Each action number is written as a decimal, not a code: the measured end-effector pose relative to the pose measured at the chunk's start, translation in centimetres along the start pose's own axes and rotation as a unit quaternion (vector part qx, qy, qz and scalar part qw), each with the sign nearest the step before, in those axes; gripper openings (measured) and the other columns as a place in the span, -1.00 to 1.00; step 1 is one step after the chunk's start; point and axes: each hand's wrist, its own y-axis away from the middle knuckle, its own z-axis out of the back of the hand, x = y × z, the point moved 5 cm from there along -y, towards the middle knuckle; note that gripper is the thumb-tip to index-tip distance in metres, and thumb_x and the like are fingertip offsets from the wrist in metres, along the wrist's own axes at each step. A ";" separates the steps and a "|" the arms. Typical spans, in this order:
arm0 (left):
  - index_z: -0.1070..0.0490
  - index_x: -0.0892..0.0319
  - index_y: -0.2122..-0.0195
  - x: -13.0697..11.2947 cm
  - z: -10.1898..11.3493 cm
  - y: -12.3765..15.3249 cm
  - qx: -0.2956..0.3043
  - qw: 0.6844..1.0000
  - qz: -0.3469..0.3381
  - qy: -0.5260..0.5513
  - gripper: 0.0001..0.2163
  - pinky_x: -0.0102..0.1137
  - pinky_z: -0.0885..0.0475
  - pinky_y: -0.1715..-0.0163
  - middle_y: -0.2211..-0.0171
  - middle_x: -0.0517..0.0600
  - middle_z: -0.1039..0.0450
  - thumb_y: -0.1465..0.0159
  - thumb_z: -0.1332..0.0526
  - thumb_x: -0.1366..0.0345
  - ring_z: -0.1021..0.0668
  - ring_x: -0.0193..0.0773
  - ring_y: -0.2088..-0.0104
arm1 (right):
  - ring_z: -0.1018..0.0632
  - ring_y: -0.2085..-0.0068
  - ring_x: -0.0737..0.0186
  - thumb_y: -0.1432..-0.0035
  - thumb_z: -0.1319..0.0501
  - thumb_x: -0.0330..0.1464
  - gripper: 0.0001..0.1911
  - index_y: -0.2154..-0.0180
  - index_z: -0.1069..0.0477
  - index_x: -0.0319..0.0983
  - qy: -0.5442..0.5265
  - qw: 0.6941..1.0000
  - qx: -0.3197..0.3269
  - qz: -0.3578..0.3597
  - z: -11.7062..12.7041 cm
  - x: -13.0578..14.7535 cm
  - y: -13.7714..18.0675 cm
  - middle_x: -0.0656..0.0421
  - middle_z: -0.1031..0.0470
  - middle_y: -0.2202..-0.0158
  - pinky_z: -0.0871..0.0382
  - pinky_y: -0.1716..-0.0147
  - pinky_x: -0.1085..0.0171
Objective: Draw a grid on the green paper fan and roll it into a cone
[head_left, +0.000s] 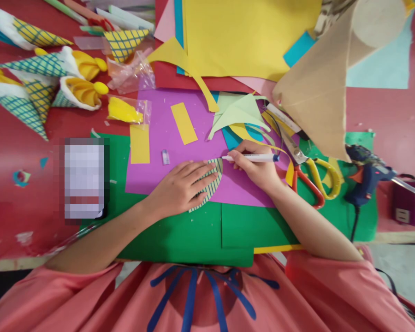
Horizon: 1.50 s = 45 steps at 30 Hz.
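My left hand (185,186) lies flat with its fingers spread over a pale green paper piece (215,177) that has dark stripes and a curved edge. Part of the piece is hidden under the fingers. In my right hand (257,168) is a white marker with a blue end (259,157), its tip by the upper right edge of the striped piece. Beneath both hands is a purple sheet (159,177), which rests on green sheets (180,240). Pale green offcuts (240,113) and a yellow strip (184,123) lie just beyond.
Scissors with red and yellow handles (300,161) and a glue gun (364,177) lie to the right, near a large tan paper cone (318,78). Several grid-patterned cones (38,94) sit at the upper left. A blurred-out phone (85,180) is at left. Yellow sheets (249,37) lie at the back.
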 end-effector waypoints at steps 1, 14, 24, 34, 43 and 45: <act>-0.24 0.16 -0.19 0.0 0.0 0.0 -0.001 1.000 0.000 0.001 -0.59 -0.14 -0.21 -0.19 -0.21 0.09 -0.26 -0.31 -0.09 0.30 -0.31 -0.08 -0.20 | -0.38 0.54 0.42 -0.14 -0.22 -0.27 -0.75 0.52 -0.38 -0.27 0.001 1.000 0.001 0.000 0.0 0.0 0.0 0.26 -0.39 0.59 -0.22 0.52 0.36; -0.23 0.16 -0.20 0.0 -0.1 0.0 0.002 1.000 0.001 -0.003 -0.58 -0.12 -0.22 -0.19 -0.22 0.09 -0.25 -0.31 -0.09 0.29 -0.30 -0.08 -0.21 | -0.34 0.56 0.43 -0.11 -0.20 -0.32 -0.76 0.56 -0.34 -0.26 -0.011 1.000 0.009 -0.007 0.0 0.2 -0.2 0.28 -0.35 0.62 -0.17 0.54 0.37; -0.23 0.15 -0.20 0.0 -0.1 0.1 0.002 1.000 0.002 0.003 -0.58 -0.13 -0.20 -0.20 -0.22 0.09 -0.25 -0.31 -0.09 0.29 -0.30 -0.07 -0.21 | -0.31 0.57 0.43 -0.10 -0.19 -0.38 -0.74 0.61 -0.30 -0.26 0.020 0.999 0.029 0.002 -0.2 0.5 -0.2 0.29 -0.31 0.64 -0.13 0.54 0.36; -0.21 0.13 -0.22 0.1 -0.1 0.1 0.007 1.000 0.006 0.011 -0.56 -0.11 -0.20 -0.21 -0.22 0.09 -0.25 -0.30 -0.10 0.30 -0.29 -0.07 -0.22 | -0.31 0.56 0.42 -0.10 -0.18 -0.35 -0.74 0.61 -0.30 -0.24 0.023 0.999 0.027 0.004 -0.2 0.5 -0.2 0.29 -0.32 0.64 -0.14 0.53 0.35; -0.19 0.15 -0.23 0.3 0.0 0.2 0.007 0.999 0.038 -0.018 -0.57 -0.10 -0.23 -0.14 -0.19 0.12 -0.26 -0.33 -0.04 0.24 -0.32 -0.02 -0.16 | -0.38 0.60 0.42 -0.11 -0.22 -0.32 -0.76 0.57 -0.36 -0.24 -0.078 0.997 -0.020 -0.009 0.4 0.3 -0.1 0.28 -0.39 0.63 -0.24 0.56 0.35; -0.18 0.15 -0.24 0.7 0.1 0.3 -0.006 0.996 0.078 -0.030 -0.56 -0.07 -0.30 -0.04 -0.13 0.17 -0.30 -0.33 -0.03 0.21 -0.37 0.03 -0.09 | -0.40 0.61 0.42 -0.12 -0.23 -0.30 -0.75 0.55 -0.37 -0.25 -0.100 0.994 -0.033 -0.005 0.6 0.2 -0.1 0.27 -0.40 0.62 -0.26 0.56 0.35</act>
